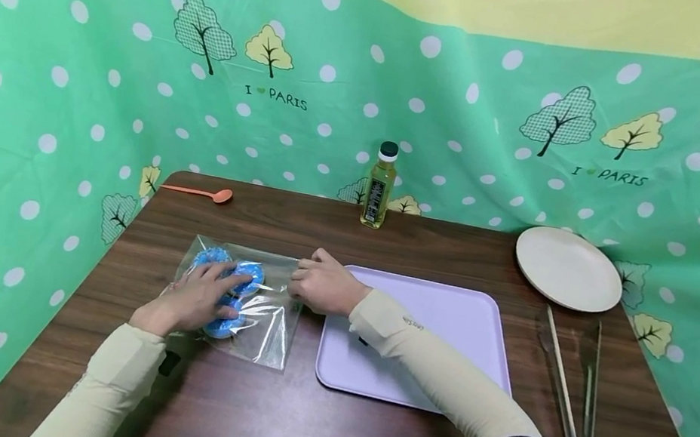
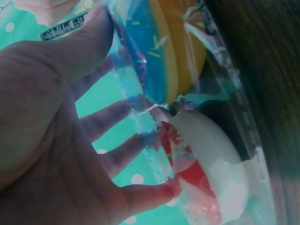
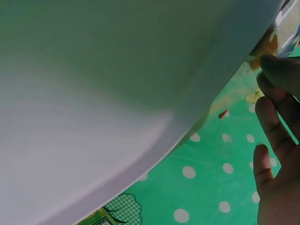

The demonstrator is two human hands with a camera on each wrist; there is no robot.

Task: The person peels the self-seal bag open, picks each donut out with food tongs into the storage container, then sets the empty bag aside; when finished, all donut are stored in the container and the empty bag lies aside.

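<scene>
A clear plastic bag (image 1: 265, 339) lies on the left part of the table with several sprinkled doughnuts inside. Blue icing shows on a doughnut (image 1: 251, 279) in the head view, and red icing on another doughnut (image 2: 194, 176) in the left wrist view. My left hand (image 1: 197, 299) rests on the bag over the doughnuts, its fingers spread and fairly straight. At the bag's upper right corner, my right hand (image 1: 329, 285) pinches the plastic between thumb and forefinger. That hand is just above the left edge of a lilac tray (image 1: 432, 308).
Behind the tray stands a bottle of yellow liquid (image 1: 379, 189) with a dark cap. An orange spoon (image 1: 221, 196) lies at the back left. To the right are a white plate (image 1: 569, 268) and metal tongs (image 1: 591, 409). A patterned cloth (image 1: 348, 58) hangs behind the table.
</scene>
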